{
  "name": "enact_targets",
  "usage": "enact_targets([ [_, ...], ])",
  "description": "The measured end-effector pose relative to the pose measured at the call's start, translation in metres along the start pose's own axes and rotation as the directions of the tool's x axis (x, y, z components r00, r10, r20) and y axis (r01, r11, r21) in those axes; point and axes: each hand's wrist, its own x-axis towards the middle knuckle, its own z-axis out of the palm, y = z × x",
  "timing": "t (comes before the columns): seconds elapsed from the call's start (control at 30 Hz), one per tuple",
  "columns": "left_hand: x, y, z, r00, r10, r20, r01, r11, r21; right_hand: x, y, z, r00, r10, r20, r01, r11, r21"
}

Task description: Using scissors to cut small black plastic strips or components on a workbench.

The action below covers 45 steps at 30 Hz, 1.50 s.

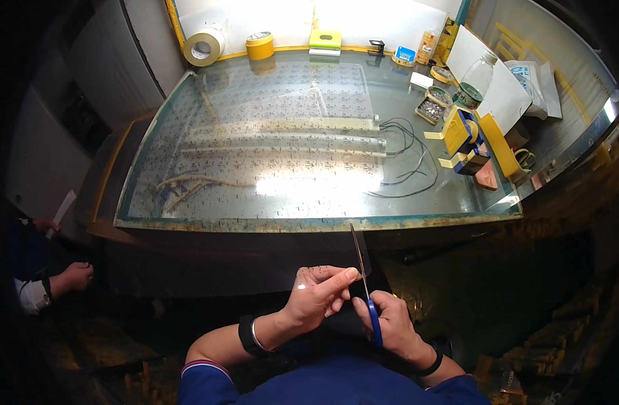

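Observation:
My right hand [394, 327] is closed around the blue handles of a pair of scissors [375, 322]. Their blades point up and away from me, toward the table's front edge. Beside them, my left hand [319, 297] pinches a piece of clear film [316, 271] between thumb and fingers. Small dark printed marks show on the film over the knuckles, and a clear part of it seems to reach the blades. The left thumb tip is close against the blades. Whether the blades are cutting into the film I cannot tell.
Ahead stands a lit glass-topped table [451, 196] with a large printed film sheet [343, 88], tubes and black wires [436, 169]. Tape rolls [260, 46] line its back. A blue-and-yellow tape dispenser [463, 138] and a plastic bottle [477, 81] are at right. Another person's hand [76, 277] is at left.

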Motion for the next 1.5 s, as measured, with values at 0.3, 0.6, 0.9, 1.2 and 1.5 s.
enact_targets([
  [0.3, -0.004, -0.004, 0.005, 0.999, -0.033, -0.017, 0.034, 0.999, 0.038, 0.006, 0.010, 0.000, 1.000, 0.014, -0.009, -0.013, 0.998, 0.058],
  [0.6, -0.008, -0.004, 0.006, 0.999, -0.047, -0.006, 0.047, 0.996, 0.070, 0.003, 0.003, 0.000, 0.999, 0.053, 0.001, -0.053, 0.998, 0.036],
  [0.9, -0.013, -0.009, 0.010, 0.996, -0.087, 0.016, 0.085, 0.990, 0.117, 0.008, 0.010, -0.005, 1.000, -0.015, 0.000, 0.015, 1.000, 0.011],
  [1.2, -0.016, -0.011, 0.012, 0.993, -0.117, 0.008, 0.114, 0.978, 0.172, 0.001, 0.007, -0.006, 1.000, -0.015, -0.018, 0.015, 1.000, 0.022],
  [1.5, -0.022, -0.008, 0.017, 0.992, -0.124, 0.030, 0.117, 0.977, 0.179, 0.007, 0.004, -0.007, 1.000, 0.004, -0.026, -0.003, 1.000, 0.028],
])
